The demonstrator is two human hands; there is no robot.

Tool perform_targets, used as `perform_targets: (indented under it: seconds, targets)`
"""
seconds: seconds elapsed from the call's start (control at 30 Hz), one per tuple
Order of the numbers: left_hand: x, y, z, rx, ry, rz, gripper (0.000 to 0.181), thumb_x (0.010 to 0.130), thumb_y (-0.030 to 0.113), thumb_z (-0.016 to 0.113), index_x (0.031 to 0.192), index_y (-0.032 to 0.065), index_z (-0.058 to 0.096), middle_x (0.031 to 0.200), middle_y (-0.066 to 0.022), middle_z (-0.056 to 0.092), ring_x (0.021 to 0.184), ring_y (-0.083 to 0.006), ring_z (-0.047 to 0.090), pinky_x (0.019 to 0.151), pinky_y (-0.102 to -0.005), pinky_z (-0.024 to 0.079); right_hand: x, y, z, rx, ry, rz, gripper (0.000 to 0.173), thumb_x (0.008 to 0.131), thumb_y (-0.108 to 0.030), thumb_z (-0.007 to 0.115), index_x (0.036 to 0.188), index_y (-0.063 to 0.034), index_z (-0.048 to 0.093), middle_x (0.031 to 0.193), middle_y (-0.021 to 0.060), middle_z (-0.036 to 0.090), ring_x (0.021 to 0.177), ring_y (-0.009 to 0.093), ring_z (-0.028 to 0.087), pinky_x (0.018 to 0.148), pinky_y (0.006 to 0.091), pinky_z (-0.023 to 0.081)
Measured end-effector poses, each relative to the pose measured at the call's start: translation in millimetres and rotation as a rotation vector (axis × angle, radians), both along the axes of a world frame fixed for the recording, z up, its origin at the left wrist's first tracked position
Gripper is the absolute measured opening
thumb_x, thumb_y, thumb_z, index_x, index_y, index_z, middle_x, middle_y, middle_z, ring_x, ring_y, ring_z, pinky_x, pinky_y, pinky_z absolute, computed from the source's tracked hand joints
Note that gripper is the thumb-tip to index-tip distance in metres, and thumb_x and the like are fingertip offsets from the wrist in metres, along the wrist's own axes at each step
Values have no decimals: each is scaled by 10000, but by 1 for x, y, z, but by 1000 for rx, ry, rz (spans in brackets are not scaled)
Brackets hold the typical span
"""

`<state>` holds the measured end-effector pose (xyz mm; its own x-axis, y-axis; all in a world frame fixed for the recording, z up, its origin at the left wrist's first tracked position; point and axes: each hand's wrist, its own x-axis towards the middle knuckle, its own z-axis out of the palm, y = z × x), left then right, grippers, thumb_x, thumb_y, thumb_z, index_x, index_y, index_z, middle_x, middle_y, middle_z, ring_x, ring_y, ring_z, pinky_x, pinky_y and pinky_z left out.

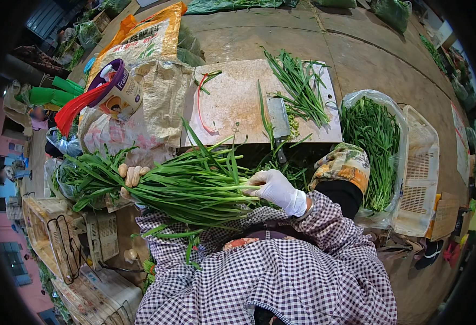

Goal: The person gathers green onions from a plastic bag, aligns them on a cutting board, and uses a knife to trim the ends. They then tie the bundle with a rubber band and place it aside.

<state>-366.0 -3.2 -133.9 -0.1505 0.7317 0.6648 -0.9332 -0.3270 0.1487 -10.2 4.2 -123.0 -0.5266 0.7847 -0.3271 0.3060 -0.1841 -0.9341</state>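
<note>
A large bunch of leafy green Chinese chives (pixel 189 191) lies crosswise over my lap. My left hand (pixel 131 180), in a pale glove, is wrapped round the bunch towards its leaf tips. White-gloved, my right hand (pixel 276 190) pinches pale stalk ends on the right side of the same bunch. Beyond my hands stands a worn low board (pixel 229 101). A cleaver (pixel 278 118) rests on it, its dark handle jutting over the near edge. Cut stem pieces (pixel 292 124) lie beside the blade, and a smaller pile of chives (pixel 299 89) is at the board's right.
A plastic-lined container of chives (pixel 370 150) stands right of the board, against a plastic crate (pixel 418 170). To the left, a tub (pixel 118 95) holding red ties (pixel 77 107) sits on woven sacking (pixel 160 97). More crates (pixel 51 235) stand at lower left.
</note>
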Motion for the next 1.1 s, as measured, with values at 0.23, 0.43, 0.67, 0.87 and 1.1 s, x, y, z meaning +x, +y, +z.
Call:
perform_targets:
  seconds: [0.23,0.43,0.67,0.87,1.1]
  targets:
    - [2,-3,0,-3,-1,29,281,847,139,605,981,144,357,785,62,445,760,-79,449,937,-346,318,-5,-4,7,227,-41,16,214,722,-184,759,850,-26,695,722,73,551,681,169,574,628,286,468]
    - [0,0,0,35,46,19,261,855,140,592,964,151,355,775,66,430,756,-75,448,934,-345,318,-1,-11,-3,311,-150,-14,195,681,-199,726,747,-30,656,725,97,540,684,229,571,631,325,467]
    - [-2,3,-2,54,45,-2,254,859,149,586,967,146,355,770,66,426,746,-71,446,921,-336,325,62,-8,-40,499,-911,132,124,679,-165,684,775,-89,670,788,117,597,779,291,613,688,386,498]
    - [-1,0,-3,39,-2,-11,262,854,141,591,969,138,355,771,59,430,745,-73,449,945,-356,322,22,-1,51,846,26,178,479,627,-10,634,1082,-160,625,1057,106,577,950,297,548,817,389,449]
    - [0,2,0,16,33,-16,263,852,121,586,1000,121,369,792,48,465,767,-86,462,941,-365,335,-1,3,40,1058,-146,431,353,732,-106,595,1056,-241,633,1260,75,504,1138,293,478,923,415,383]
